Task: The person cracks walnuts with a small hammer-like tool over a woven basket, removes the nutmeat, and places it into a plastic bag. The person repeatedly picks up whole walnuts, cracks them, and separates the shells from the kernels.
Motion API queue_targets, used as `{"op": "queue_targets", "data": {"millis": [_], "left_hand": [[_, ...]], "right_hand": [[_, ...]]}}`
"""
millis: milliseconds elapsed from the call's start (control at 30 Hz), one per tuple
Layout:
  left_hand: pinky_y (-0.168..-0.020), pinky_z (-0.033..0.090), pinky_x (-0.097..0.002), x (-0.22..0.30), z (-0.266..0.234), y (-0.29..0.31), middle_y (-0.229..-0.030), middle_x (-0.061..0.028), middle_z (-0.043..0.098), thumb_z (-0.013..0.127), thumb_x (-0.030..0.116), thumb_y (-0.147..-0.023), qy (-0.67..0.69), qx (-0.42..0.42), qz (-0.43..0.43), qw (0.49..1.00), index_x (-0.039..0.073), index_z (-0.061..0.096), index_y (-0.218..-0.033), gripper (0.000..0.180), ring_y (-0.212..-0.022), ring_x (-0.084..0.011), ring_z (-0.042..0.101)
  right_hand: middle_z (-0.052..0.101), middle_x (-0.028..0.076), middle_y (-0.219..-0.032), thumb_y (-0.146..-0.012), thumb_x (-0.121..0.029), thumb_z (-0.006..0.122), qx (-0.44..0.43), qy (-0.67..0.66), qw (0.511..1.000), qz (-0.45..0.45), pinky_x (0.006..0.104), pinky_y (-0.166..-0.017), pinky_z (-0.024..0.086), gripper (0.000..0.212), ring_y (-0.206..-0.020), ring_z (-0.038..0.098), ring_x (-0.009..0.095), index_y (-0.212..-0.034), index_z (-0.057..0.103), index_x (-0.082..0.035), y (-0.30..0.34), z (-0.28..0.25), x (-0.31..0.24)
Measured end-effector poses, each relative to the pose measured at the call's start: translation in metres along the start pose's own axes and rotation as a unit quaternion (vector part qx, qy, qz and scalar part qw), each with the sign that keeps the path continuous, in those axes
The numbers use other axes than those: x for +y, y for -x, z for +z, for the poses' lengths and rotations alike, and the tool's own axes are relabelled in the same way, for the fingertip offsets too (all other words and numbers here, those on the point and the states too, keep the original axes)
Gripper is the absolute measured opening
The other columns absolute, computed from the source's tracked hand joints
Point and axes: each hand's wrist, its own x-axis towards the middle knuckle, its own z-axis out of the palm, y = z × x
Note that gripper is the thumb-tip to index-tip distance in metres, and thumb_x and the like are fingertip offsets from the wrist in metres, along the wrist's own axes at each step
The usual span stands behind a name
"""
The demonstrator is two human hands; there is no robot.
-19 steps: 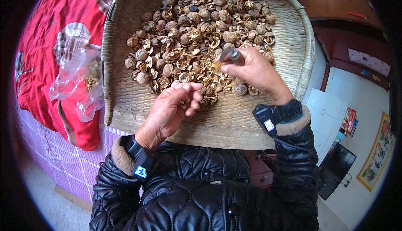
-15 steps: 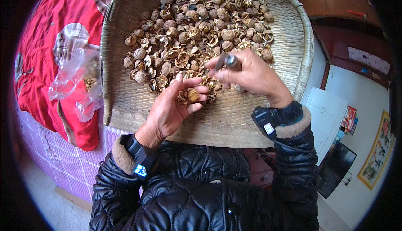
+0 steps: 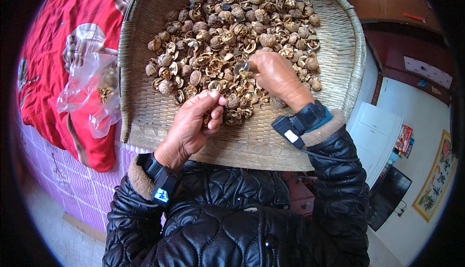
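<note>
A wide woven basket (image 3: 160, 130) holds a heap of walnuts (image 3: 227, 34), some whole and some cracked into shell pieces. Over its near part, my left hand (image 3: 194, 121) is closed, thumb pressed against the curled fingers. A bit of walnut (image 3: 207, 118) shows beneath those fingers; most of it is hidden. To the right, my right hand (image 3: 277, 75) wraps round the dark handle of a small knife (image 3: 240, 68), whose short metal blade points left over the cracked shells. The two hands are apart.
Left of the basket, a clear plastic bag (image 3: 89, 90) with walnut kernels in it lies on a red patterned cover (image 3: 43, 92). A purple quilted sheet (image 3: 72, 180) is below. At right are a white cabinet (image 3: 375, 126) and a dark screen (image 3: 390, 196).
My left hand has gone from open, with a walnut on its fingers, to closed. My right hand has moved slightly left and turned, bringing the knife's blade down toward the shells.
</note>
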Motion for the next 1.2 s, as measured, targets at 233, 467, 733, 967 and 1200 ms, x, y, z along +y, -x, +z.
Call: {"op": "queue_targets", "data": {"millis": [233,467,733,967,1200], "left_hand": [[-0.054,0.045,-0.0221,-0.001,0.006,-0.002,-0.081,-0.0056,0.064,0.048,0.023,-0.098,-0.027,-0.013,-0.006,1.0,-0.001,0.06,-0.106,0.028,-0.062,-0.0101,0.056],[-0.066,0.051,-0.0234,-0.004,0.012,-0.003,-0.094,-0.0096,0.067,0.043,0.025,-0.1,0.004,-0.033,-0.018,0.999,-0.002,0.057,-0.114,0.033,-0.076,-0.0124,0.062],[-0.067,0.051,-0.024,-0.003,0.016,-0.001,-0.091,-0.0087,0.066,0.043,0.029,-0.1,0.018,-0.022,-0.009,1.0,0.0,0.058,-0.109,0.034,-0.078,-0.0135,0.062],[-0.047,0.037,-0.019,-0.003,0.013,-0.003,-0.075,-0.0026,0.06,0.049,0.024,-0.098,-0.005,-0.051,-0.019,0.999,0.001,0.062,-0.096,0.026,-0.058,-0.0081,0.052],[-0.046,0.032,-0.0197,-0.004,0.009,-0.003,-0.069,0.0005,0.051,0.05,0.024,-0.097,-0.029,-0.031,-0.028,0.999,0.003,0.06,-0.096,0.024,-0.052,-0.0072,0.042]], "right_hand": [[0.061,-0.002,-0.072,-0.085,-0.008,0.063,-0.057,-0.421,0.902,0.077,0.0218,-0.058,0.047,0.008,-0.063,0.057,0.006,-0.09,0.066,-0.002,0.018,-0.05,0.007],[0.062,0.002,-0.078,-0.086,-0.012,0.063,-0.131,-0.551,0.823,0.051,0.0204,-0.054,0.045,0.014,-0.063,0.056,0.006,-0.094,0.064,0.0,0.032,-0.057,-0.019],[0.062,0.0,-0.072,-0.085,-0.011,0.065,-0.173,-0.571,0.802,0.02,0.0207,-0.055,0.046,0.012,-0.06,0.056,0.006,-0.09,0.066,0.0,0.032,-0.049,-0.031],[0.062,0.011,-0.064,-0.082,-0.021,0.066,0.017,-0.095,0.992,0.084,0.0366,-0.062,0.05,0.017,-0.061,0.061,0.02,-0.085,0.066,-0.004,0.012,-0.036,0.006],[0.066,0.013,-0.074,-0.077,-0.013,0.064,0.006,0.096,0.995,0.019,0.043,-0.067,0.053,0.009,-0.073,0.066,0.032,-0.085,0.067,-0.011,0.005,-0.003,0.002]]}}
